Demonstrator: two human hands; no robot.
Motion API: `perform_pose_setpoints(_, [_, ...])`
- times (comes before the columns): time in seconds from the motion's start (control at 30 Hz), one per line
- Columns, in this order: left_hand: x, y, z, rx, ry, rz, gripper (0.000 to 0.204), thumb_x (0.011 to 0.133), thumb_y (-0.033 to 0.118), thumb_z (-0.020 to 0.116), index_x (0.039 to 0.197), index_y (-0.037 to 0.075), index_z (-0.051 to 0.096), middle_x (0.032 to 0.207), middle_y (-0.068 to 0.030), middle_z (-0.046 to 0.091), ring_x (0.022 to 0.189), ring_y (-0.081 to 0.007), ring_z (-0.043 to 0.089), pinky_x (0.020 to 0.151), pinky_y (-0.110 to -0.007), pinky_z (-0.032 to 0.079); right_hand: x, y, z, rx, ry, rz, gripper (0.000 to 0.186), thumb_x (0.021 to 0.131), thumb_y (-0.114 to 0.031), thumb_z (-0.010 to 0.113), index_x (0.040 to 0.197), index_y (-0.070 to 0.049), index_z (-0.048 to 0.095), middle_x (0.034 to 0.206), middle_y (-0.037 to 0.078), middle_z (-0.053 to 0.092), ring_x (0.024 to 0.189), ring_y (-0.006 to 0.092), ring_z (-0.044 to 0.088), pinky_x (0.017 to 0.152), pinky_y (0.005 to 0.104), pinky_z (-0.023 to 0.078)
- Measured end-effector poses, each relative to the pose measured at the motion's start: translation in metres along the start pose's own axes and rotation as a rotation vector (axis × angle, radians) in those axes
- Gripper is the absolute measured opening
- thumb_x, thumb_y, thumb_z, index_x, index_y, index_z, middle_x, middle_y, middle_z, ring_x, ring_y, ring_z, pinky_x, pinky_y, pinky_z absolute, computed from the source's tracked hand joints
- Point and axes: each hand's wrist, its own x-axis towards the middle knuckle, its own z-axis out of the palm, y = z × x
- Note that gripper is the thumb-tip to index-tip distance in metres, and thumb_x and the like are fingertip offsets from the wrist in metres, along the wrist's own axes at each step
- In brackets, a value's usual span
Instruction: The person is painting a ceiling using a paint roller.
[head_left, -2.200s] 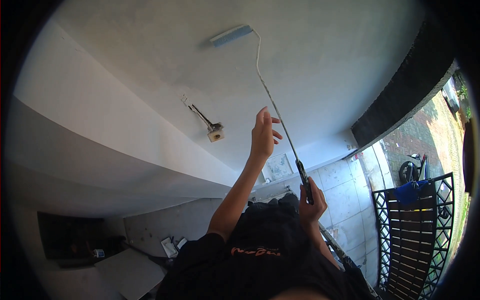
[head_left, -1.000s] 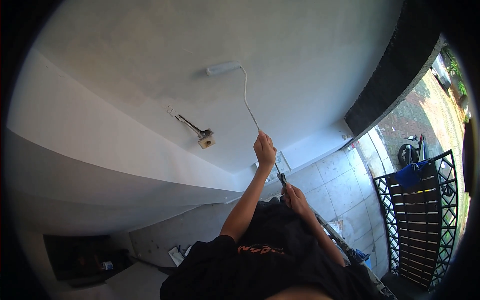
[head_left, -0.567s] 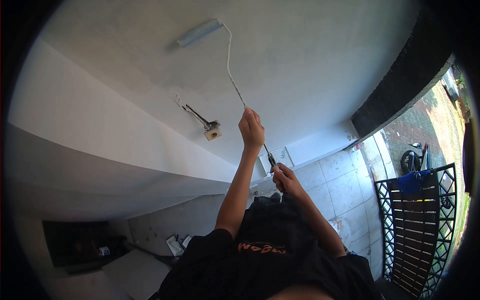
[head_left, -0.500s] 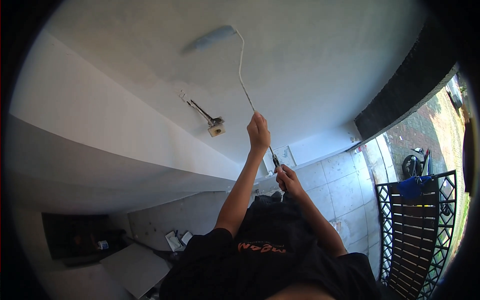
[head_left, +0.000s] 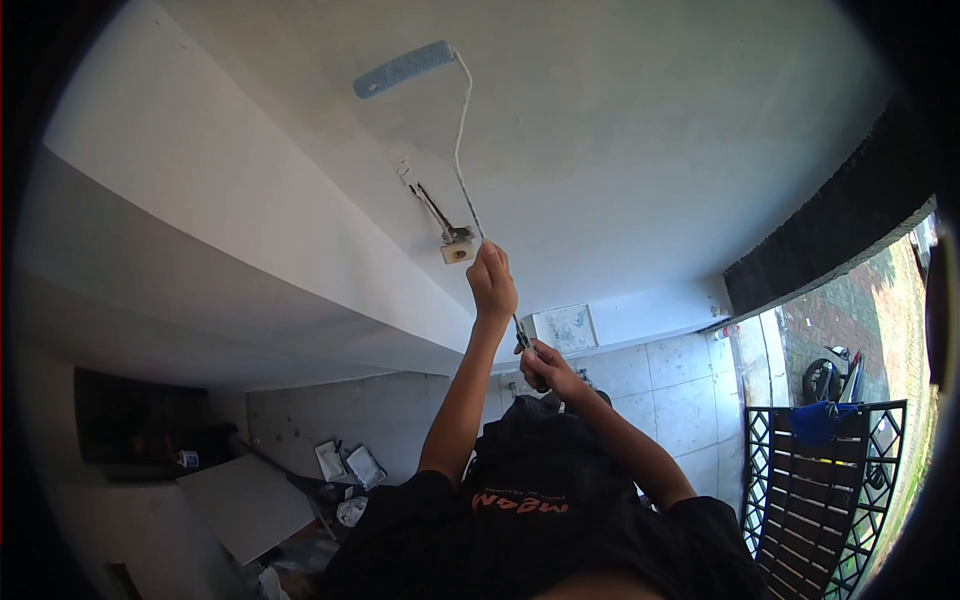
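A paint roller (head_left: 405,70) with a blue-grey sleeve lies on or close to the pale wall (head_left: 640,130) at the upper left; whether it touches I cannot tell. Its thin, paint-spotted rod bends and runs down to my hands. My left hand (head_left: 492,284) is wrapped round the rod, higher up. Lower and to the right, my right hand (head_left: 550,370) is closed round the handle end. Just left of my left hand, a small electrical box (head_left: 458,252) with a chased groove above it is set in the wall.
A slatted dark metal gate (head_left: 815,480) stands at the right, a blue cloth (head_left: 820,422) hanging on it. White trays (head_left: 366,467) lie on the tiled floor at the lower left, near a grey board (head_left: 248,508). A white box-like block (head_left: 565,328) sits low by the wall.
The roller has shifted a little left and its sleeve, blurred before, now looks sharp. Both hands have moved left with it, still gripping. The view has tilted slightly.
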Motion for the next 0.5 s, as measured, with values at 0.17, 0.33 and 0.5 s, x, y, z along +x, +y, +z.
perform_pose_setpoints(0.17, [0.007,-0.047,-0.028,0.123,-0.022,0.016,0.045,0.098,0.035,0.028,0.065,0.004,0.035,0.051,0.0021,0.030,0.046,-0.0074,0.029,0.043,-0.026,0.024,0.021,0.035,0.006,-0.002,0.034,0.087,0.017,0.094,-0.027,0.046,0.098,-0.010,0.046,0.062,-0.004,0.039,0.046,0.0049,0.036,0.042,0.0212,0.029])
perform_pose_setpoints(0.33, [-0.038,-0.090,-0.033,0.174,-0.006,-0.108,0.047,0.097,0.036,0.028,0.064,0.003,0.035,0.050,-0.0005,0.030,0.047,-0.0095,0.029,0.044,-0.029,0.025,-0.001,0.084,-0.009,0.051,0.070,0.181,0.019,0.095,-0.028,0.046,0.099,-0.010,0.046,0.061,-0.003,0.039,0.047,0.0054,0.037,0.043,0.0212,0.030])
perform_pose_setpoints(0.5, [-0.034,-0.055,-0.032,0.220,0.053,-0.083,0.048,0.098,0.035,0.028,0.062,0.003,0.035,0.048,-0.0024,0.030,0.045,-0.0120,0.030,0.043,-0.031,0.025,-0.011,0.063,0.008,0.078,0.014,0.137,0.020,0.096,-0.029,0.043,0.101,-0.009,0.044,0.065,-0.002,0.040,0.049,0.0061,0.037,0.045,0.0214,0.030])
